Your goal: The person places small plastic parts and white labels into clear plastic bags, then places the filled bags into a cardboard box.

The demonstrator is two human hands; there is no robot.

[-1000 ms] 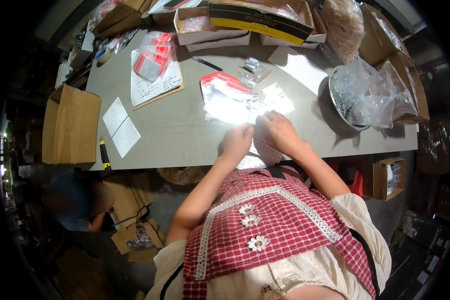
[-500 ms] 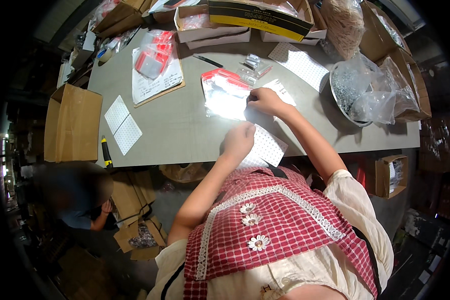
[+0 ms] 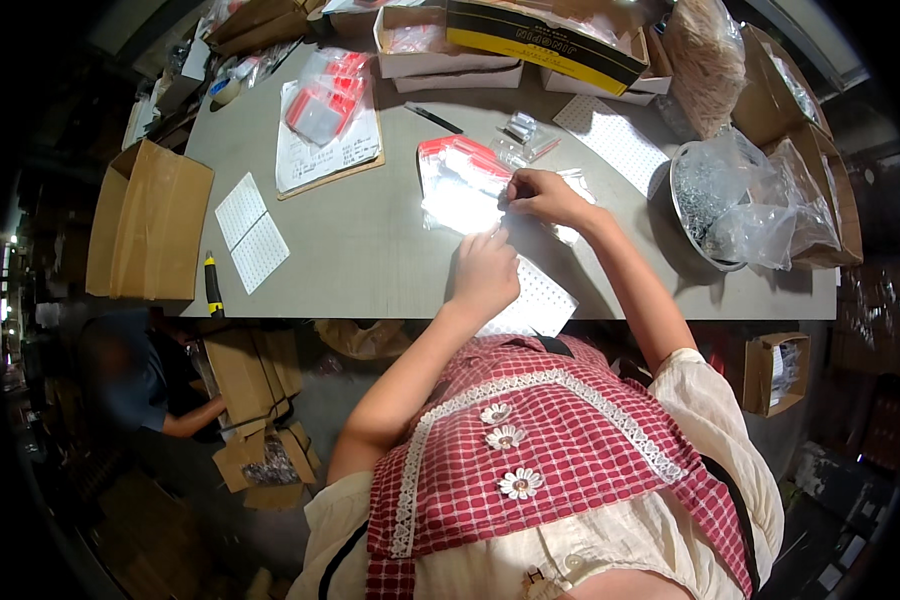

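A stack of clear plastic zip bags with red top strips (image 3: 460, 180) lies in front of me, glaring under the light. My right hand (image 3: 550, 198) is at the stack's right edge, thumb and fingers pinched together; what is between them is too small to tell. My left hand (image 3: 486, 268) is just below the stack, its bent fingertips close together at the bags' lower edge. Whatever they may grip is hidden. Beneath and beside the left hand, a white sheet of small dot stickers (image 3: 542, 298) reaches over the table's near edge, partly covered.
Small clear bags with metal parts (image 3: 522, 135) lie beyond the stack, near a black pen (image 3: 433, 119). A bowl of screws (image 3: 692, 205) stands at right. More dotted sheets (image 3: 610, 140), a clipboard (image 3: 345, 170), a yellow-black cutter (image 3: 212, 285) and cartons (image 3: 155, 225) surround. Another person (image 3: 130, 375) works at lower left.
My left hand has moved up to the bags' lower edge, its fingers reaching further forward. My right hand stays pinched by the stack. The whole view has shifted slightly.
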